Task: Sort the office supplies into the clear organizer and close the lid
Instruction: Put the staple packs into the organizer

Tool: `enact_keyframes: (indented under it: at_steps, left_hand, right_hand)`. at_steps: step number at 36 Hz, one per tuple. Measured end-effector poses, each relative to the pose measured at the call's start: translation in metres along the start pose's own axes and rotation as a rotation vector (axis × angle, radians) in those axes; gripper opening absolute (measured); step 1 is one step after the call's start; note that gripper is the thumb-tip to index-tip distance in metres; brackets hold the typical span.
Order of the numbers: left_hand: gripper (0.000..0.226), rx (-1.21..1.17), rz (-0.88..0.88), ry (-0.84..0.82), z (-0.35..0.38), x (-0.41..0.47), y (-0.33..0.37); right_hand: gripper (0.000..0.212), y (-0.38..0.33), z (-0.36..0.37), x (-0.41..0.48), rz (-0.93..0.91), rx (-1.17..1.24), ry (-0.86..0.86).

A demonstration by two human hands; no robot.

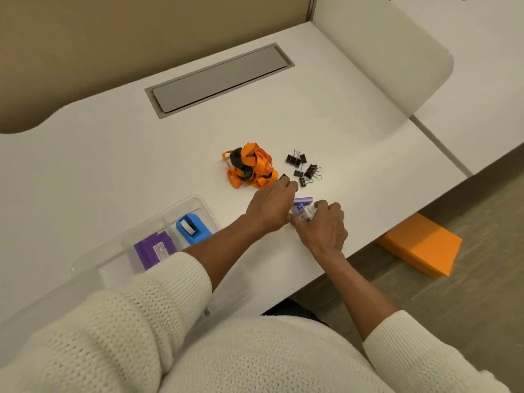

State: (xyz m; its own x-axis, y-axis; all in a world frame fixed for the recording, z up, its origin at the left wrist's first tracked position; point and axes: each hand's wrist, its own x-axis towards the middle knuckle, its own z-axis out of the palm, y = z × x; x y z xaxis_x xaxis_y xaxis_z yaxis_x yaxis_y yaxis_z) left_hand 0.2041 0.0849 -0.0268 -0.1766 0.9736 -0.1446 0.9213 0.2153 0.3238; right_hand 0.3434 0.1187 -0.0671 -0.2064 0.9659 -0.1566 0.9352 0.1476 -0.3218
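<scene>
At the surface's (119, 154) near-left edge sits the clear organizer (195, 201), lid open; one compartment holds a purple box (153, 249), the next a blue tape dispenser (193, 228). Toward the middle lies a tangled orange lanyard (249, 165). The left hand (272, 205) reaches just beside it, fingertips pinched on a small black clip (283, 177). The right hand (326, 226), near the front edge, curls around a small purple-and-white pack (302, 208). Beyond the hands, loose black binder clips (304, 167) are scattered. Off the right edge, an orange box (422, 243) rests on the floor.
</scene>
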Motion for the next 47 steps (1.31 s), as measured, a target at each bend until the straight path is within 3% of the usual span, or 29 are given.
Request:
enact_keyframes:
  at_steps: [6,11,15,23,28,33,38,43,47]
  left_hand:
    - [0.052,0.042,0.054,-0.069,0.01,0.021,-0.001]
    - [0.029,0.061,0.055,-0.046,0.017,0.023,0.002]
    - [0.023,0.044,0.02,-0.021,0.018,0.022,0.004]
    - [0.019,-0.265,-0.263,0.11,0.009,-0.018,-0.006]
    - [0.022,-0.334,-0.433,0.197,-0.009,-0.072,-0.021]
    - [0.017,-0.347,-0.723,0.332,-0.028,-0.138,-0.033]
    - [0.012,-0.358,-0.96,0.38,-0.025,-0.2,-0.035]
    - [0.019,-0.403,-1.072,0.308,-0.009,-0.228,-0.027]
    - [0.02,-0.365,-1.098,0.255,-0.006,-0.23,-0.021]
  right_hand:
    - [0.063,0.003,0.003,0.004,-0.011,0.064,-0.045]
    - [0.068,0.01,0.001,0.012,0.052,0.11,-0.113]
    - [0.07,0.014,-0.001,0.015,0.052,0.135,-0.128]
    - [0.058,0.018,-0.005,0.015,-0.035,0.19,-0.179]
    - [0.057,0.016,-0.012,0.015,-0.079,0.277,-0.262]
    - [0.058,-0.004,-0.029,0.0,-0.076,0.534,-0.411]
    - [0.057,-0.04,-0.04,-0.03,-0.314,0.644,-0.627]
    - [0.061,-0.068,-0.025,-0.067,-0.667,0.353,-0.696]
    - [0.063,-0.078,-0.009,-0.088,-0.94,0.041,-0.597]
